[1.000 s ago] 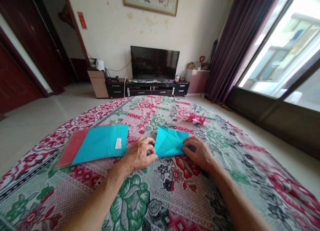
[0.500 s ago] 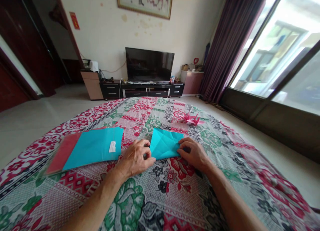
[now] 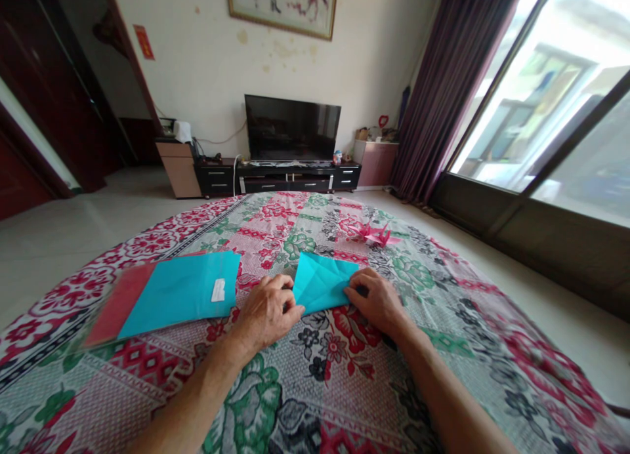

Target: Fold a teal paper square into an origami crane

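A creased sheet of blue origami paper (image 3: 322, 280) lies on the patterned tablecloth between my two hands. My left hand (image 3: 270, 309) pinches its lower left corner between thumb and curled fingers. At the right edge, my right hand (image 3: 374, 300) grips the paper with bent fingers and thumb close together. Crease lines run across the paper's face. To the left rests a clear packet of blue and red paper (image 3: 182, 290) with a small white label. Pink folded paper cranes (image 3: 377, 234) sit beyond my right hand.
The floral tablecloth (image 3: 305, 408) covers a table with a rounded far edge. Across the floor stand a low black cabinet (image 3: 285, 178) and a television (image 3: 293, 129). A purple curtain (image 3: 428, 100) and a large window are on the right.
The view has shifted slightly. Both hands keep their hold on the blue paper, and my right hand sits a little further round its right edge.
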`<state>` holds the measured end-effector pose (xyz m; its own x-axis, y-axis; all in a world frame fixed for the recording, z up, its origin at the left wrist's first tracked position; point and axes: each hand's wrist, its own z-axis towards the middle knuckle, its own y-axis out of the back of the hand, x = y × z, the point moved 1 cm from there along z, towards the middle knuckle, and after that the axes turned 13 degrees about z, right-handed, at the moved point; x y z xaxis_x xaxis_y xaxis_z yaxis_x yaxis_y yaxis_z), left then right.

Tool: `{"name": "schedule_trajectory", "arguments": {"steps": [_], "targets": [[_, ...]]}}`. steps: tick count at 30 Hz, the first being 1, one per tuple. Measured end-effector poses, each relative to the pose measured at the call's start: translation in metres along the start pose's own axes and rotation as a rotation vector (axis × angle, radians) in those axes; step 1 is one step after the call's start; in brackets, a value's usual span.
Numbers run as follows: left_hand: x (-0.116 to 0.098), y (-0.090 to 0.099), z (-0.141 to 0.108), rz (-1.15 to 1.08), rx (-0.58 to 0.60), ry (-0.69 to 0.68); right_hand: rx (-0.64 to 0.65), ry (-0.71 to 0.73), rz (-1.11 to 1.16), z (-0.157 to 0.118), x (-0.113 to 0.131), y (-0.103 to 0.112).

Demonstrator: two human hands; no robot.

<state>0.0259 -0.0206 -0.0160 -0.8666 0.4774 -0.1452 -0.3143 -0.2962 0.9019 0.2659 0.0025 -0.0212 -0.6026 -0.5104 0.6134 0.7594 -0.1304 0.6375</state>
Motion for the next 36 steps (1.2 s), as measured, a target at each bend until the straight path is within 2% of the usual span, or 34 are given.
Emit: {"name": "schedule_trajectory", "arguments": {"steps": [7, 14, 36], "targets": [[0.0016, -0.0028, -0.0001, -0.005, -0.012, -0.008, -0.010, 0.032, 0.047, -0.0005, -0.0017, 0.0001], [-0.0002, -0.0028, 0.0000, -0.008, -0.023, 0.014, -0.022, -0.037, -0.033, 0.0023, 0.0020, -0.0018], [-0.0031, -0.0049, 0.0004, 0.040, -0.036, 0.037, -0.059, -0.085, -0.076, 0.0033, 0.0062, -0.0061]]}}
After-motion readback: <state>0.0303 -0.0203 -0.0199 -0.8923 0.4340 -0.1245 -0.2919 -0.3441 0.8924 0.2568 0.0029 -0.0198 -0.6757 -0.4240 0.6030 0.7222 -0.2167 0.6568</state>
